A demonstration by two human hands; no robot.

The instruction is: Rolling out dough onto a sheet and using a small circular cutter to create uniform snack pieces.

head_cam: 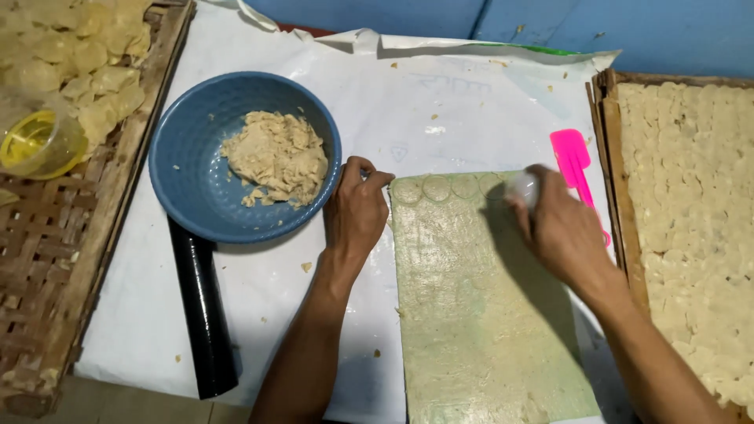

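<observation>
Your right hand (pixel 561 228) clenches a small clear round cutter (pixel 522 188), pressing the thin dough sheet (pixel 479 314) on the white paper (pixel 408 110). Your left hand (pixel 357 212), fingers curled and holding nothing, pins its top-left corner. The sheet looks soft and tearable (3 circles already marked), so lift cut rounds by their edges.

The right hand (pixel 561 228) is covering most of a small clear round thing (pixel 522 188), and blur is making its kind impossible to tell. Just beyond this hand, the wrist is hiding the lower part of the pink spatula (pixel 573 161). The bottom edge is cutting off the dough sheet (pixel 479 314) below both hands. Near the left hand (pixel 357 212), the blue bowl (pixel 184 169) is hiding the top of the black roller (pixel 204 314).
</observation>
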